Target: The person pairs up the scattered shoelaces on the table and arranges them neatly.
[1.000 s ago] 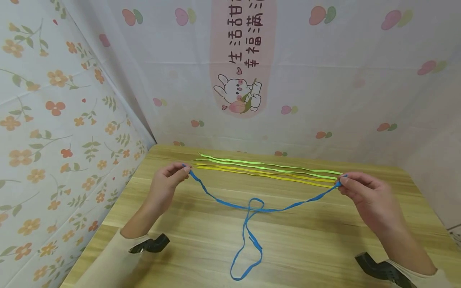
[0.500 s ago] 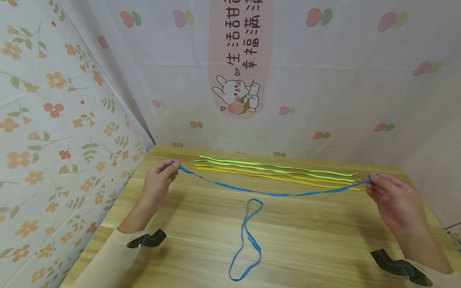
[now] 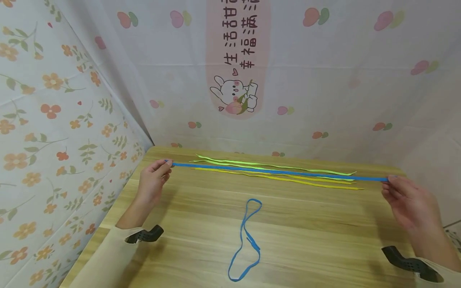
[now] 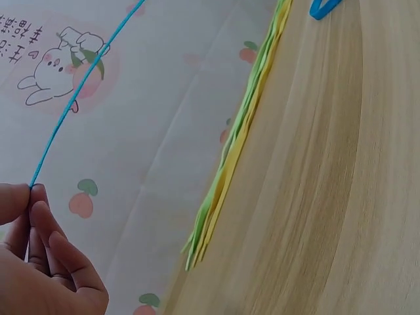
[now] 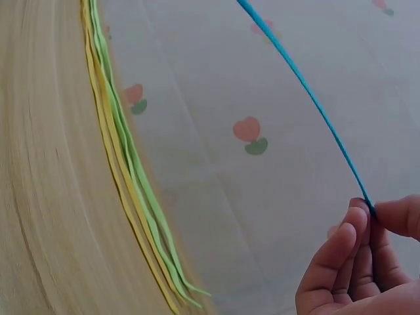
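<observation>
A blue shoelace (image 3: 281, 172) is stretched nearly straight between my two hands, held above the table. My left hand (image 3: 153, 180) pinches one end between thumb and fingers; in the left wrist view the blue lace (image 4: 79, 88) runs up from those fingertips. The other end is pinched by my right hand (image 3: 414, 200), which the right wrist view also shows gripping the lace (image 5: 321, 111). In the head view, the lace crosses in front of green laces (image 3: 252, 162) and yellow laces (image 3: 306, 183) lying side by side along the table's back. A second blue shoelace (image 3: 241, 248) lies looped nearer me.
The wooden table (image 3: 173, 248) carries the laces. Behind it hangs a white curtain (image 3: 324, 80) with printed fruit and a rabbit, and a flowered curtain (image 3: 72, 140) closes off the left side.
My hands have moved apart, the right one farther to the right. The held blue lace has gone from a sagging curve to a taut line, lifted clear of the looped blue lace.
</observation>
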A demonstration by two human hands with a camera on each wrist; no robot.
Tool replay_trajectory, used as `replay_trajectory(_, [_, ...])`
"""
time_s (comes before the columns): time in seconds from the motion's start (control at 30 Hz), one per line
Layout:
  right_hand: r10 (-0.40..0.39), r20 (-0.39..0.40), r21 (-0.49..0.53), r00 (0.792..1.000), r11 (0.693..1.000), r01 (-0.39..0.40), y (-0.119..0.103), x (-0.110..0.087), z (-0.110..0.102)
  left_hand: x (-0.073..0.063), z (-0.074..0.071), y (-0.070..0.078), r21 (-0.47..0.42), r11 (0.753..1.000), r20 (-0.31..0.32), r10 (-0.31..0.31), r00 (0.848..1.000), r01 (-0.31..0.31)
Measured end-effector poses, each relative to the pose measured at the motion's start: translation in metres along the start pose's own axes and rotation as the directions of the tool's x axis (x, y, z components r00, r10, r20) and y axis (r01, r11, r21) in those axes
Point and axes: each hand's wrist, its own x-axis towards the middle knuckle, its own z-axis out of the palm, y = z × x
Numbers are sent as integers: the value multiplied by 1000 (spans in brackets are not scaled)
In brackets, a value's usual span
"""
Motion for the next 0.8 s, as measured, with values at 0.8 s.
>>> replay_trajectory(0.8, [66,-195,-383,979,913,-138,13,18,-13,32,-3,-22,291,953,-14,-85,996,85])
